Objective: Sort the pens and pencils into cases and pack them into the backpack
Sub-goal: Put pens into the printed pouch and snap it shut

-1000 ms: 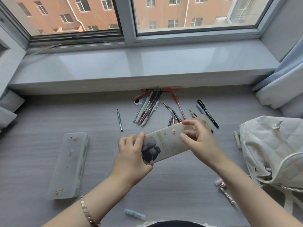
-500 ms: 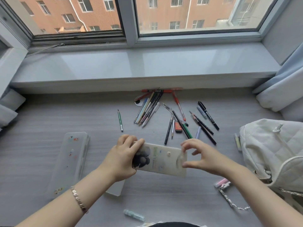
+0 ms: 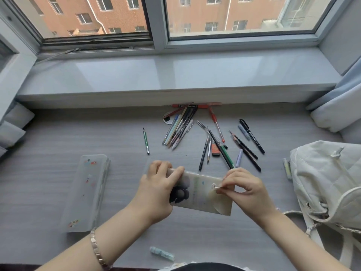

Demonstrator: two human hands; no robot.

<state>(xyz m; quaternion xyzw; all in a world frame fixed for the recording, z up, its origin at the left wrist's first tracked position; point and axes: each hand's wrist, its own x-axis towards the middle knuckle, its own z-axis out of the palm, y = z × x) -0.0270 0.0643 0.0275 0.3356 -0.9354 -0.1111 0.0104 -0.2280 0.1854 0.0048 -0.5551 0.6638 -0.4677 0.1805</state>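
A flat cream pencil case [image 3: 197,194] with a dark flower print is held just above the grey surface. My left hand [image 3: 158,190] grips its left end. My right hand [image 3: 246,189] pinches the round flap by the snap button at its right end. Beyond it lie several pens and pencils: a bundle [image 3: 178,129] near the sill, a scattered group [image 3: 224,147] to the right, and a lone green pencil [image 3: 146,141]. A clear plastic case [image 3: 86,192] lies shut at the left. The white quilted backpack [image 3: 328,177] stands at the right.
A small pale green tube [image 3: 162,253] lies near the front edge. An orange eraser [image 3: 215,149] sits among the pens. A pale highlighter [image 3: 286,169] lies beside the backpack. The window sill [image 3: 175,75] runs along the back, with cushions at both far sides.
The cream case has come down and towards me, uncovering the scattered pens behind it. My right hand shifted from its far end to pinching the flap at the snap.
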